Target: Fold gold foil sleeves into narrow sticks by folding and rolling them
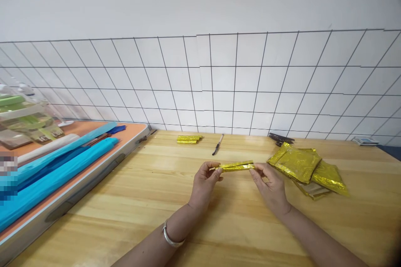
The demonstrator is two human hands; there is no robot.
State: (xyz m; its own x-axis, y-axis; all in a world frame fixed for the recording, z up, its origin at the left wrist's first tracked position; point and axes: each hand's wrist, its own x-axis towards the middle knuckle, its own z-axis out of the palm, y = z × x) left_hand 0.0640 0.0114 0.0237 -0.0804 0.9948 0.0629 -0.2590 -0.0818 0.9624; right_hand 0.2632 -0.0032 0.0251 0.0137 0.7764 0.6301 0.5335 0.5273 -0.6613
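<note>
A narrow folded strip of shiny gold foil [235, 166] is held level above the wooden table [131, 217]. Its left end is pinched between the thumb and fingers of my left hand [205, 184]. My right hand [272, 187] pinches the right end the same way. Just right of my right hand, a loose pile of flat gold foil packets [296, 163] lies on the table. Another folded gold piece [189, 139] rests near the wall, with a black-capped pen [217, 144] to its right.
A black clip-like object [281, 138] sits behind the packets, near the tiled wall [250, 79]. On the left stands an orange-topped surface [133, 130] with blue rolls [62, 183] and a green-lidded container [26, 119]. A small flat stack [366, 141] is at the far right.
</note>
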